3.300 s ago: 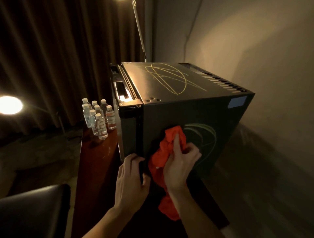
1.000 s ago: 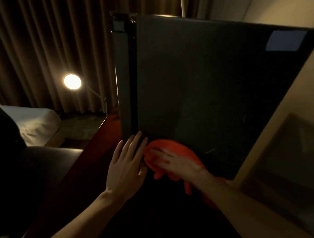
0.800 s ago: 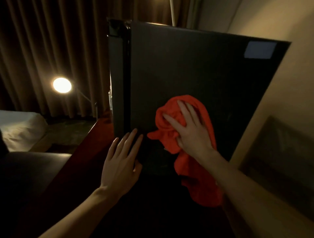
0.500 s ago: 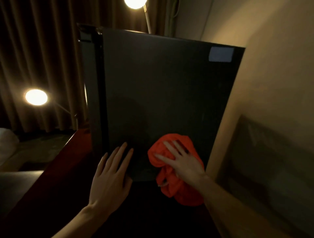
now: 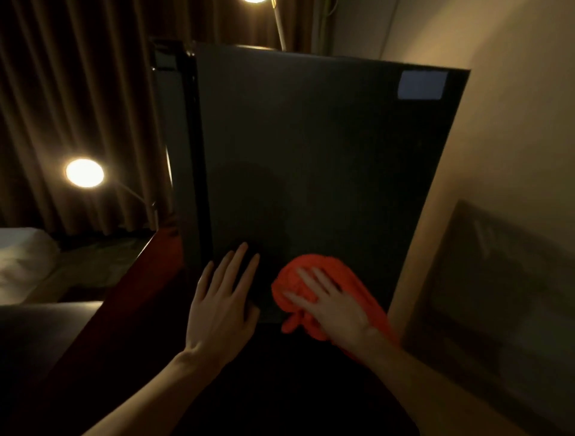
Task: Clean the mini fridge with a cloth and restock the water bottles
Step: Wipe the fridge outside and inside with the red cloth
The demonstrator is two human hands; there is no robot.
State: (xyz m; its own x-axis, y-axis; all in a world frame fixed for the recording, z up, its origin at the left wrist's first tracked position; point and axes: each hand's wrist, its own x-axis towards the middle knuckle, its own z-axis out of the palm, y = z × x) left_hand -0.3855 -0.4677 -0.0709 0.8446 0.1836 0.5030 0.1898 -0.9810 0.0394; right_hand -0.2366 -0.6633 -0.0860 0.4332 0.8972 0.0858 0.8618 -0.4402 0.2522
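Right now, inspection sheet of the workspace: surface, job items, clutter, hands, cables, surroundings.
Surface: dark red table, fridge standing on it.
Job's things: fridge side panel faces the camera, pale sticker at its top right; red cloth pressed low on the panel. Water bottles not in view.
Clutter: nothing seen.
Grippers: left hand flat and open on the panel's lower left; right hand spread flat on the cloth.
Cables: nothing clear; too dim to tell.
Surroundings: curtains behind, round lamp at left, second lamp above the fridge, wall at right, white bedding far left.
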